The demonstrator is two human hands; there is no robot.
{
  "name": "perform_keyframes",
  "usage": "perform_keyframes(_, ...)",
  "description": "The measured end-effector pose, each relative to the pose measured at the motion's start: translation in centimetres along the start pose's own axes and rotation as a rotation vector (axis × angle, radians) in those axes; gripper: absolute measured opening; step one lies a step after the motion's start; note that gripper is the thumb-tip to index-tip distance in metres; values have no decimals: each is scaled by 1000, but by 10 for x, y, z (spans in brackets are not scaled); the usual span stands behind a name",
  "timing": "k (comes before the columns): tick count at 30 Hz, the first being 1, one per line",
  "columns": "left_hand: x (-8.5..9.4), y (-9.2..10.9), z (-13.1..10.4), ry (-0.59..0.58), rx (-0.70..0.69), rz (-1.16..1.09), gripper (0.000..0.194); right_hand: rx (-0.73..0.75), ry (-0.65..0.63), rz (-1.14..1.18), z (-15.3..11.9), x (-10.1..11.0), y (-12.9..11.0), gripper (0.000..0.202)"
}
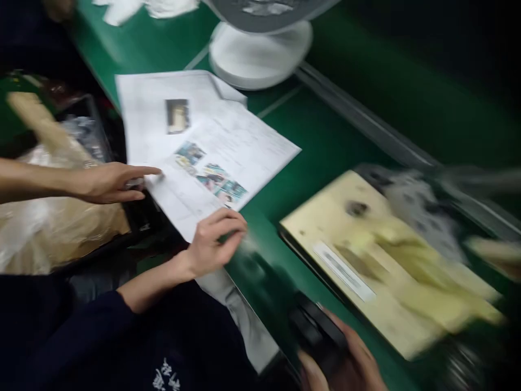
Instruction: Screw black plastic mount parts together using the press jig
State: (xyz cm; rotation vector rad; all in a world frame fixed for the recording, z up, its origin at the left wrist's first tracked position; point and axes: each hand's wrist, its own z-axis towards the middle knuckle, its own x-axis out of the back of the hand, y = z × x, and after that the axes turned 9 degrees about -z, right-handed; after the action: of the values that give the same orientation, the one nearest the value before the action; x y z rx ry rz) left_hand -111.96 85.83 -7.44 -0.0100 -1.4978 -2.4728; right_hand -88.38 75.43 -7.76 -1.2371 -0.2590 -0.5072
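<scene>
My left hand is at the bottom of the view, with fingers and thumb wrapped around a dark, blocky black plastic part. Its exact kind is blurred. At the right edge, a smeared patch of skin appears to be my right hand; its fingers cannot be made out. Between the two lies a cream-coloured fixture board with a raised, yellowish moulded shape and a white label strip. A grey, dark-spotted piece lies by the board's far side.
A co-worker in dark clothing sits at left, one hand pointing at printed sheets, the other over the green table edge. Beyond stands a white round base under a grey dish. Plastic-wrapped goods fill a bin.
</scene>
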Motion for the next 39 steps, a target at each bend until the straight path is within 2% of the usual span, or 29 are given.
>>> perform_keyframes(1,-2,7,0,-84,82,-96,15,145,39,-56,7,-3,-8,55)
perform_keyframes(3,-6,19,2,-219,173,-237,13,294,74,-149,19,-5,-18,62)
perform_keyframes(6,-13,35,9,-363,210,-350,9,390,100,-232,26,0,-22,67)
perform_keyframes(12,-23,68,14,-560,8,-327,16,416,158,-125,5,6,-26,69)
perform_keyframes(15,-27,76,10,-642,29,-300,13,289,154,36,-10,5,-28,66)
perform_keyframes(20,-36,78,0,-592,138,-233,9,-145,143,359,-34,1,-29,47)
perform_keyframes(23,-39,76,-4,-526,165,-204,8,-242,190,395,-39,4,-27,44)
perform_keyframes(28,-38,68,-8,-396,179,-202,8,-174,269,181,-21,30,-23,52)
perform_keyframes(33,-35,58,-17,-348,193,-222,9,3,340,-115,30,50,-18,52)
perform_keyframes(39,-36,50,-23,-361,206,-240,8,162,225,-487,95,53,-6,49)
